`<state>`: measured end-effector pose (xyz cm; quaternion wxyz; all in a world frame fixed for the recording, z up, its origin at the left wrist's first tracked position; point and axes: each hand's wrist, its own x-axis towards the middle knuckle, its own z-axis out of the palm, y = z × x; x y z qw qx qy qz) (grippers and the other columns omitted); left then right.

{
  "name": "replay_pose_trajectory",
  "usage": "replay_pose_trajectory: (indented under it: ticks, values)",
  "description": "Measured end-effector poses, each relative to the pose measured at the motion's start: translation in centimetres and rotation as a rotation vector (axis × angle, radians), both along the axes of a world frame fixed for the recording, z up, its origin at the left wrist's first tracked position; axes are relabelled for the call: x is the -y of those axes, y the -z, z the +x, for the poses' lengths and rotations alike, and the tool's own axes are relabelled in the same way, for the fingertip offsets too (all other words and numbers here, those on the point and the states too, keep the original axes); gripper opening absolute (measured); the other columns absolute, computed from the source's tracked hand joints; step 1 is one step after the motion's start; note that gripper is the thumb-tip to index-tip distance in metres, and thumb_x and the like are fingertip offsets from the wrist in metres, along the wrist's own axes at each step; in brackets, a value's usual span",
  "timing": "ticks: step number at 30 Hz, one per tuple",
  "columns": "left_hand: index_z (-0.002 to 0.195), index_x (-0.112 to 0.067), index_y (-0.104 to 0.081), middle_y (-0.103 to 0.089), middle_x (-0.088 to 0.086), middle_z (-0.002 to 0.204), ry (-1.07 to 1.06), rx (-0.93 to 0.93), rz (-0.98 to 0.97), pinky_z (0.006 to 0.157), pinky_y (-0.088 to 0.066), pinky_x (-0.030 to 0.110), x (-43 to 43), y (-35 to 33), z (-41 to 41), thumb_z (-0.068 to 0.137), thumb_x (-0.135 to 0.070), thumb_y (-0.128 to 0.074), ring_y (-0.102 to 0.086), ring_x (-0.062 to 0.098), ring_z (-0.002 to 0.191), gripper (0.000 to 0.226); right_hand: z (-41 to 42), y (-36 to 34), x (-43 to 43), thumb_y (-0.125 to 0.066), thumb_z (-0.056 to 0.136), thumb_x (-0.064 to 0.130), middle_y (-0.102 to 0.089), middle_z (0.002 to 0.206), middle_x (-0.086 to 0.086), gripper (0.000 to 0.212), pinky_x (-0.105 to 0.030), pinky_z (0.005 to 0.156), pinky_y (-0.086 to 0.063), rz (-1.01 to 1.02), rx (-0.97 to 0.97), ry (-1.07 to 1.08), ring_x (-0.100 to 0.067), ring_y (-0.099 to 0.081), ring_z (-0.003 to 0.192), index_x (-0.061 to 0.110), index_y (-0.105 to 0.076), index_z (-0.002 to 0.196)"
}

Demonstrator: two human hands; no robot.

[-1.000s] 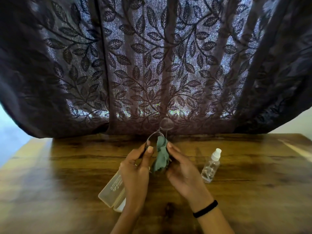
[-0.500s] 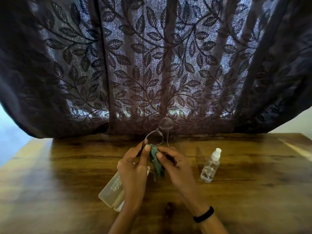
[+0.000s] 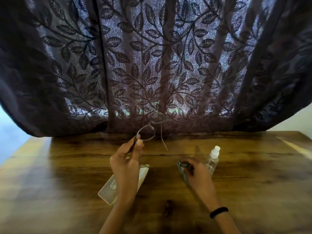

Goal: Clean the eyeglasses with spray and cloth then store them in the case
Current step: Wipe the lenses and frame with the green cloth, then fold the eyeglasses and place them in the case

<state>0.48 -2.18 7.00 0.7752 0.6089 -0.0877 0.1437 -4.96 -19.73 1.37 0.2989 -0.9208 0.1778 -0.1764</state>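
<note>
left hand (image 3: pixel 126 164): pinches the eyeglasses (image 3: pixel 146 132) by the near rim, raised above the table (image 3: pixel 67 166).
right hand (image 3: pixel 197 174): curls round the green cloth (image 3: pixel 181 168), beside the spray bottle (image 3: pixel 213 159).
doing it well: likely keep fingers off the lenses and fold the arms before the case (image 3: pixel 109 190).
eyeglasses: thin frame, clear rounded lenses, one arm dangling.

Glossy grained wood table (image 3: pixel 253 174), clear plastic spray bottle (image 3: pixel 213 160) — translucent plastic case (image 3: pixel 109 190), woven leaf-patterned curtain (image 3: pixel 152 56)
</note>
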Motion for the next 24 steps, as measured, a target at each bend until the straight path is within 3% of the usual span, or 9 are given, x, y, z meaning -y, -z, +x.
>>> replay_pose_trajectory:
  ticks: [4, 7, 9, 11, 15, 19, 24]
  values:
    - [0.099, -0.015, -0.069, -0.069, 0.005, 0.078, 0.016, -0.014, -0.022, 0.070, -0.058, 0.028, 0.0, -0.1, -0.1, 0.074, -0.025, -0.064, -0.064, 0.018, 0.074, 0.027, -0.6, 1.3, 0.6, -0.059, 0.088, 0.017, -0.062, 0.119, -0.003, 0.031, -0.026, 0.087, -0.051, -0.002, -0.144, -0.006, -0.014, -0.061, 0.100, 0.018, -0.059, 0.119]
    - [0.099, -0.016, -0.070, -0.070, 0.010, 0.081, 0.024, -0.019, -0.013, 0.071, -0.057, 0.031, -0.3, 0.1, -0.1, 0.074, -0.025, -0.064, -0.065, 0.021, 0.076, 0.027, -0.5, 0.9, 0.5, -0.059, 0.088, 0.029, -0.060, 0.101, 0.004, 0.023, -0.011, 0.070, -0.045, 0.046, -0.048, -0.025, -0.009, -0.058, 0.084, 0.017, -0.066, 0.106]
    - [0.097, -0.017, -0.070, -0.070, 0.010, 0.083, 0.046, -0.027, -0.015, 0.072, -0.057, 0.031, -0.5, 0.2, 0.0, 0.074, -0.025, -0.064, -0.065, 0.023, 0.079, 0.025, -0.1, -0.1, 0.5, -0.061, 0.086, 0.028, -0.060, 0.082, 0.008, 0.020, -0.007, 0.061, -0.042, 0.226, 0.089, 0.013, -0.008, -0.058, 0.073, 0.012, -0.069, 0.095]
    - [0.096, -0.017, -0.070, -0.069, 0.010, 0.082, 0.067, -0.031, -0.027, 0.072, -0.056, 0.033, -0.7, 0.3, 0.0, 0.074, -0.024, -0.064, -0.064, 0.023, 0.078, 0.024, 0.3, -1.5, 0.6, -0.061, 0.085, 0.026, -0.062, 0.070, 0.005, 0.022, -0.012, 0.058, -0.047, 0.512, 0.164, 0.016, -0.007, -0.058, 0.063, 0.007, -0.068, 0.094]
    - [0.094, -0.020, -0.071, -0.070, 0.006, 0.076, 0.100, -0.013, -0.026, 0.070, -0.054, 0.038, -1.2, 0.4, 0.1, 0.074, -0.022, -0.063, -0.063, 0.020, 0.073, 0.021, 1.0, -3.8, 0.9, -0.060, 0.085, 0.024, -0.063, 0.068, 0.001, 0.016, -0.017, 0.056, -0.050, 1.056, 0.222, -0.006, -0.006, -0.058, 0.060, 0.011, -0.069, 0.085]
    - [0.091, -0.021, -0.071, -0.074, -0.008, 0.077, 0.195, 0.061, 0.071, 0.069, -0.055, 0.018, -1.8, 0.3, 0.5, 0.074, -0.019, -0.062, -0.067, 0.006, 0.077, 0.020, 2.2, -5.5, 0.9, -0.055, 0.087, 0.030, -0.062, 0.060, 0.002, 0.027, -0.017, 0.049, -0.050, 1.266, 0.144, -0.042, -0.007, -0.058, 0.054, 0.008, -0.068, 0.079]
    - [0.090, -0.022, -0.069, -0.072, -0.019, 0.086, 0.330, 0.197, 0.248, 0.070, -0.048, 0.008, -2.8, 0.8, 1.1, 0.075, -0.003, -0.061, -0.065, -0.003, 0.082, 0.025, 2.2, -6.3, 0.8, -0.047, 0.088, 0.045, -0.065, 0.060, 0.003, 0.043, -0.021, 0.052, -0.051, 1.384, 0.127, -0.082, -0.010, -0.059, 0.056, 0.016, -0.072, 0.067]
